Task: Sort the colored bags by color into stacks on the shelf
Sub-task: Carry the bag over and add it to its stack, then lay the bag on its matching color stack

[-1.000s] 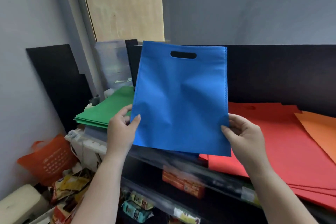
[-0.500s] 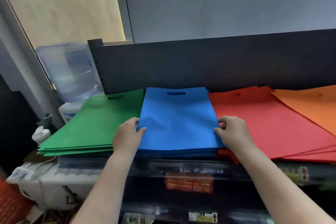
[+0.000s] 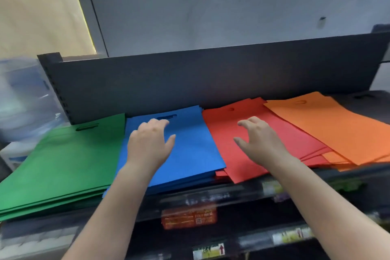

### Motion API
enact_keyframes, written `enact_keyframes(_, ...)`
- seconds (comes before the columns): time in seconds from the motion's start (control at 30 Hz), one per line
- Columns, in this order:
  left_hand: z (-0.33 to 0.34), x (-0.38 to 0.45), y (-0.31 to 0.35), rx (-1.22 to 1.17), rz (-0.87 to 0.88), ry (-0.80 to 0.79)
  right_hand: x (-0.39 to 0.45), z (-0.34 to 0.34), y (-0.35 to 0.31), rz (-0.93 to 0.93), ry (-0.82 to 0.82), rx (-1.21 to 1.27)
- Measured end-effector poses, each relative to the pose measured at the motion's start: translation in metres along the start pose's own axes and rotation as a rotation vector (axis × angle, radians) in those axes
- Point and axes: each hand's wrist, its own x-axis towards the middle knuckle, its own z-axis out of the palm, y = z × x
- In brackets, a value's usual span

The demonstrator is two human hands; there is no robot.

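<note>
Left hand [image 3: 147, 145] is lying flat, fingers spread, on the blue stack [image 3: 190, 154]; right hand [image 3: 259, 139] is hovering with loose fingers over the red stack [image 3: 223, 124], green stack [image 3: 63, 158] and orange stack [image 3: 329, 126] flanking

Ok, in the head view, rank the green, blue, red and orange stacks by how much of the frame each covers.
1. green stack, cut off at the left edge
2. red stack and orange stack: too alike, both partly covered
3. blue stack, partly hidden by the left hand
</note>
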Motion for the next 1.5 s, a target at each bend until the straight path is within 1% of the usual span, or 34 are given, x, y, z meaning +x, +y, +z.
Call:
enact_keyframes(0.17,0.008,0.026,0.094,0.021,0.263,0.003,-0.007,-0.052,0.060,0.057,-0.018,-0.175)
enact_keyframes(0.37,0.019,0.037,0.224,-0.007,0.486,0.005,-0.035,-0.119,0.156,0.194,-0.037,-0.324)
enact_keyframes(0.6,0.034,0.022,0.382,-0.106,0.669,0.014,-0.102,-0.200,0.277,0.375,0.001,-0.451)
enact_keyframes(0.63,0.037,0.021,0.394,-0.109,0.684,0.013,-0.107,-0.206,0.286,0.385,0.004,-0.467)
enact_keyframes(0.87,0.060,-0.017,0.554,-0.198,0.867,-0.009,-0.190,-0.280,0.393,0.578,0.000,-0.617)
enact_keyframes(1.03,0.077,-0.044,0.647,-0.270,0.993,-0.053,-0.236,-0.310,0.451,0.719,-0.015,-0.659)
enact_keyframes(1.17,0.087,-0.056,0.719,-0.285,1.088,-0.066,-0.264,-0.328,0.496,0.816,0.001,-0.671)
enact_keyframes(1.27,0.096,-0.060,0.775,-0.289,1.156,-0.062,-0.278,-0.341,0.532,0.879,0.010,-0.688)
enact_keyframes(1.5,0.121,-0.058,0.916,-0.344,1.293,-0.058,-0.289,-0.376,0.621,1.028,-0.002,-0.825)
